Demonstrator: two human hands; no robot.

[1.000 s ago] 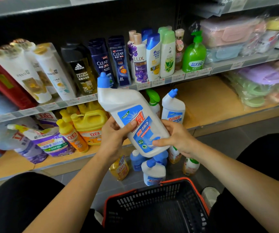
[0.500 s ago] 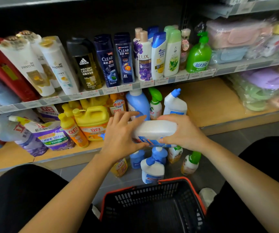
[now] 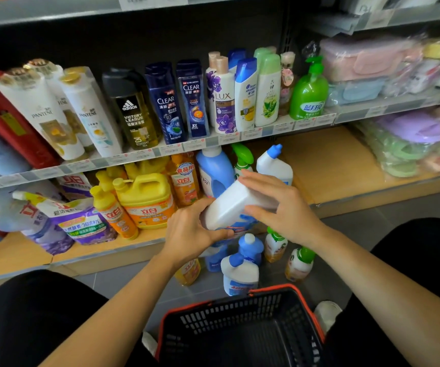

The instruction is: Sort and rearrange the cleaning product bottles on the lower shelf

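Bottle [image 3: 229, 205] tilted sideways between left hand [image 3: 189, 229] and right hand [image 3: 282, 207], label downward.

Shop aisle, tiered shelf [image 3: 332, 168] with price tags [image 3: 226, 139] along its front edge, branded shampoo bottles [image 3: 165, 102] faced in rows, detergent jugs [image 3: 147, 200] below, plastic-wrapped boxes [image 3: 359, 62] at right, black shopping basket [image 3: 274, 289] on the tiled floor [image 3: 372, 223].
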